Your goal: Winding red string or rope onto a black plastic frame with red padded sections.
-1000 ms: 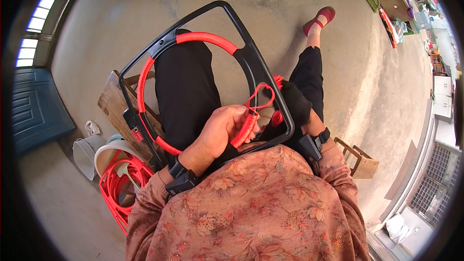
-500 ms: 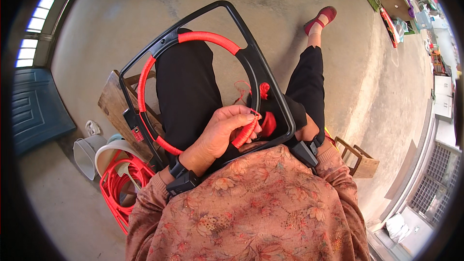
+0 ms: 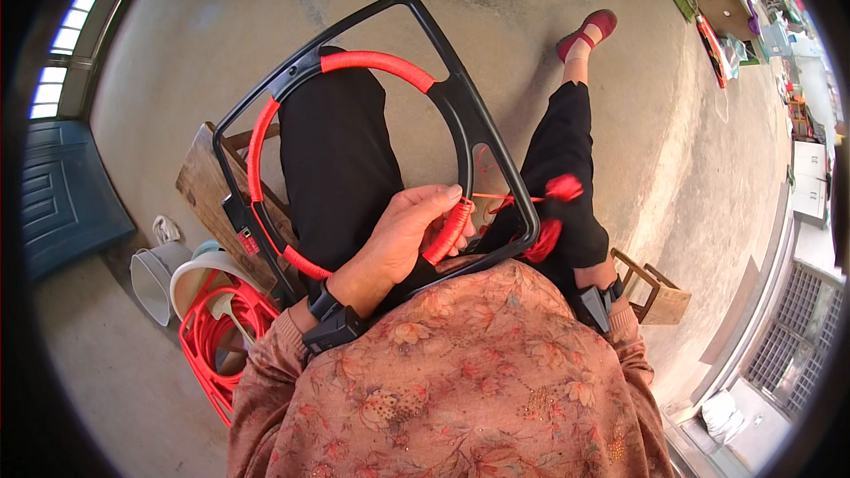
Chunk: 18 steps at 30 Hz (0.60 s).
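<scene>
The black frame (image 3: 459, 108) rests over the black trousers (image 3: 336, 155). The left hand (image 3: 397, 232) pinches the ring's red cord wrapping (image 3: 448, 232); the dark-gloved right hand (image 3: 583, 235) is beside loose red cord (image 3: 563, 188), its fingers too obscured to tell.

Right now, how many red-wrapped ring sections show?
4: top section, left section, lower-left section, lower-right section in the left hand's grip; more may be hidden.

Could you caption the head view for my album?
Left hand holding the red-wrapped curved ring of a black, roughly rectangular frame.
</scene>
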Each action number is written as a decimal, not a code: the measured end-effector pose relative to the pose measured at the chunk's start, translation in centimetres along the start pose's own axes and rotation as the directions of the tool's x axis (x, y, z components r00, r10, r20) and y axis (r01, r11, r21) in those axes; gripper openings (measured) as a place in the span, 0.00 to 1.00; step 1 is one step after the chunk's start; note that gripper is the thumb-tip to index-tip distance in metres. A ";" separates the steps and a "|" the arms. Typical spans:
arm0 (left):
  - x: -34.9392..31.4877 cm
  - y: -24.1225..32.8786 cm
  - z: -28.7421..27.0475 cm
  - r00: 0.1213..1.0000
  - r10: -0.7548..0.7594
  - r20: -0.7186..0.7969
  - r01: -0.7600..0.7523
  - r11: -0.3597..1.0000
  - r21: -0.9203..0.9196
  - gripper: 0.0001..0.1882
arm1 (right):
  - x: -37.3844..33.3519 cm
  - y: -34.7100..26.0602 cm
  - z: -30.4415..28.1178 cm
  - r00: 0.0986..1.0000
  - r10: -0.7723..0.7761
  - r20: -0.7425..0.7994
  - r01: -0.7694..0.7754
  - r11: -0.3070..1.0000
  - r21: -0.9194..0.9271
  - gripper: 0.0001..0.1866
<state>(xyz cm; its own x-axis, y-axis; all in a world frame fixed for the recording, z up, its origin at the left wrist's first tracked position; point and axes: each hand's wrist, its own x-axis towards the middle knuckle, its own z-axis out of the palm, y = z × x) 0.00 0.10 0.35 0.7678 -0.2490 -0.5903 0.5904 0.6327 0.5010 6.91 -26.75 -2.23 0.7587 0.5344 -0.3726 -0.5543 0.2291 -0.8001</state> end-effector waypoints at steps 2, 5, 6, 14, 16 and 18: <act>0.2 -0.2 -0.2 1.000 0.007 0.024 -0.007 1.000 0.016 0.14 | 0.9 0.1 1.1 0.996 -0.081 -0.036 0.088 0.904 0.419 0.11; 0.2 -0.3 -0.2 1.000 0.019 0.025 -0.019 1.000 0.025 0.13 | 1.5 0.0 1.9 0.987 -0.146 0.063 0.072 0.763 0.643 0.11; 0.2 -0.4 -0.2 1.000 0.024 0.018 -0.025 0.999 0.026 0.13 | 1.6 0.1 2.1 0.980 -0.166 0.108 0.048 0.728 0.684 0.12; 0.1 -0.2 0.4 0.997 0.046 0.061 -0.051 0.995 0.083 0.12 | 0.1 0.1 5.5 0.982 0.081 -0.171 -0.137 0.928 -0.346 0.05; 0.0 -0.4 0.2 0.997 0.052 0.062 -0.058 0.992 0.111 0.12 | 0.5 -0.2 6.1 0.982 0.105 -0.158 -0.151 0.937 -0.315 0.06; 0.0 -0.5 0.1 0.998 0.041 0.046 -0.048 0.989 0.143 0.12 | 0.6 0.4 5.7 0.985 0.074 -0.159 -0.126 0.931 -0.344 0.06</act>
<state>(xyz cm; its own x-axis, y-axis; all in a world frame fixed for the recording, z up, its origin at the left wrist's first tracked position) -0.28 -0.31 0.21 0.8022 -0.2563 -0.5392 0.5828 0.5321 0.6141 5.16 -21.67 -0.09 0.7601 0.4140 -0.5008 -0.4934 -0.1337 -0.8595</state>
